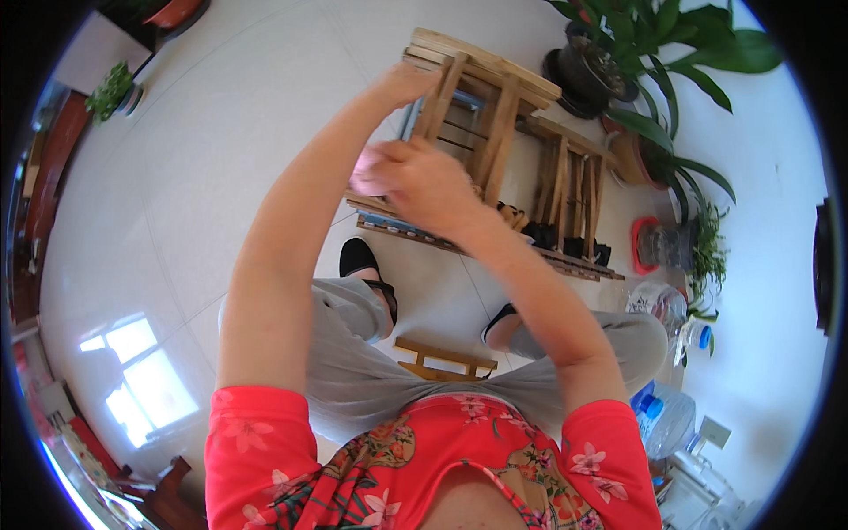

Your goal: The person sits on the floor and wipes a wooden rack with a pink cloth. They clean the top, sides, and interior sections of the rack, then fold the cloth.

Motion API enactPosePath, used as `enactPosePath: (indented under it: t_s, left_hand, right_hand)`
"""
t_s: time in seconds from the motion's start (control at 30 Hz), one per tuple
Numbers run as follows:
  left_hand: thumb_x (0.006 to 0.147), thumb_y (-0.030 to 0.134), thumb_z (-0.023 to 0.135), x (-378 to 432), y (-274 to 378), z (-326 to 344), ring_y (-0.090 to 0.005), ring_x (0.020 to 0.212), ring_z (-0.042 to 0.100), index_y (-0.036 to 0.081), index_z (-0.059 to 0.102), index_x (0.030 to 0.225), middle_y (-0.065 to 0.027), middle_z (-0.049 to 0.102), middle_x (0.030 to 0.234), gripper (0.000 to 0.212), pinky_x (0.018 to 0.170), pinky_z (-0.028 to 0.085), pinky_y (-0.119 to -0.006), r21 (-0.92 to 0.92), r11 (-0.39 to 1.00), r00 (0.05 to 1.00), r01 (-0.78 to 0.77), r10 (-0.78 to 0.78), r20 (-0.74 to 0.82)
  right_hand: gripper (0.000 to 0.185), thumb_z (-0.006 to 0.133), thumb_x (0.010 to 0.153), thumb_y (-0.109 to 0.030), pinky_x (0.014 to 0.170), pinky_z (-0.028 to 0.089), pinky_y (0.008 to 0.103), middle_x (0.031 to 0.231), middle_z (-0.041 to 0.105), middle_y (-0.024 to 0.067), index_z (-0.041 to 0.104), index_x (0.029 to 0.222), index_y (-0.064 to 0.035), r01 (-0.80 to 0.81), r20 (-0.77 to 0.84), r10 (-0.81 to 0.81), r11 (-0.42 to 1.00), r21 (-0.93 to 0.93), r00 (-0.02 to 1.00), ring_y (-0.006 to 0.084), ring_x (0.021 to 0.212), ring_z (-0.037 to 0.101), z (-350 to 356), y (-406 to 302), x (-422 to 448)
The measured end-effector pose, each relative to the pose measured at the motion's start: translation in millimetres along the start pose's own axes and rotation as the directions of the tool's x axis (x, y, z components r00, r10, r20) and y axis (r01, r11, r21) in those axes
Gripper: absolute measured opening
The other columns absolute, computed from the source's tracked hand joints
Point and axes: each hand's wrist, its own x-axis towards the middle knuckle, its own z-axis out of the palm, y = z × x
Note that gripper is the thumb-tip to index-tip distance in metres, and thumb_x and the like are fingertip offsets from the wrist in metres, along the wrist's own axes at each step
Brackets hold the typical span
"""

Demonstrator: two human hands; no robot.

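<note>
A wooden slatted rack (505, 142) lies in front of me, with crossbars, thin rods and light-blue parts. My left hand (412, 84) is at its far left corner, fingers partly hidden against the wood. Nearer to me, my right hand (424, 182) is blurred over the rack's left side. Something pink (371, 173) shows at its fingertips; whether it is a held thing or the fingers themselves is unclear. Tan-and-black items (513, 216) and black items (586, 249) sit along the rack's near edge.
Potted plants (589, 69) stand beyond the rack and along the right wall, with a red-based container (644, 245) and large plastic bottles (666, 421). A low wooden stool (447, 361) is between my legs. A small potted plant (114, 93) stands at far left on the tiled floor (199, 199).
</note>
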Motion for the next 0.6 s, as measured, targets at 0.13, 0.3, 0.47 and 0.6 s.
enactPosePath:
  t_s: [0.13, 0.3, 0.47, 0.6]
  left_hand:
    - [0.08, 0.057, 0.059, 11, 0, 23, -0.0322, 0.082, 0.065, -0.005, 0.063, 0.099, -0.0205, 0.066, 0.088, 0.066, 0.072, 0.05, -0.045, 0.23, 0.968, 0.994, -0.102, 0.09, 0.062]
    - [0.085, 0.051, 0.059, -11, -15, 61, -0.0438, 0.107, 0.062, -0.005, 0.039, 0.13, -0.0292, 0.065, 0.109, 0.074, 0.091, 0.048, -0.051, 0.426, 0.904, 0.999, -0.037, 0.042, -0.001]
    - [0.093, 0.04, 0.047, -32, -14, 75, -0.0469, 0.108, 0.06, -0.003, 0.015, 0.142, -0.034, 0.061, 0.113, 0.073, 0.094, 0.045, -0.053, 0.447, 0.892, 0.998, 0.069, -0.067, -0.021]
    - [0.094, 0.04, 0.044, -37, -12, 78, -0.0411, 0.11, 0.062, 0.001, 0.007, 0.149, -0.0309, 0.061, 0.118, 0.077, 0.092, 0.048, -0.051, 0.497, 0.864, 0.996, 0.083, -0.08, -0.027]
  right_hand:
    - [0.026, 0.064, 0.074, -0.005, 0.078, 0.048, 0.044, 0.112, 0.057, 0.0069, 0.068, 0.097, -0.014, -0.023, -0.205, -0.019, 0.979, -0.201, 0.979, 0.0295, 0.109, 0.053, 48, -11, -7]
    - [0.033, 0.063, 0.073, -0.007, 0.079, 0.045, 0.0433, 0.114, 0.055, 0.0025, 0.069, 0.103, -0.0179, -0.111, -0.2, 0.077, 0.981, -0.162, 0.977, 0.0271, 0.109, 0.051, 32, -12, -63]
    - [0.038, 0.065, 0.066, -0.004, 0.078, 0.048, 0.0397, 0.121, 0.06, 0.002, 0.07, 0.1, -0.019, -0.264, -0.348, 0.186, 0.945, -0.193, 0.919, 0.0265, 0.098, 0.056, 5, 9, -133]
    - [0.039, 0.069, 0.061, -0.001, 0.078, 0.049, 0.0388, 0.118, 0.063, 0.0035, 0.07, 0.097, -0.0181, -0.457, -0.484, 0.32, 0.867, -0.197, 0.815, 0.0281, 0.09, 0.058, -12, 17, -176]
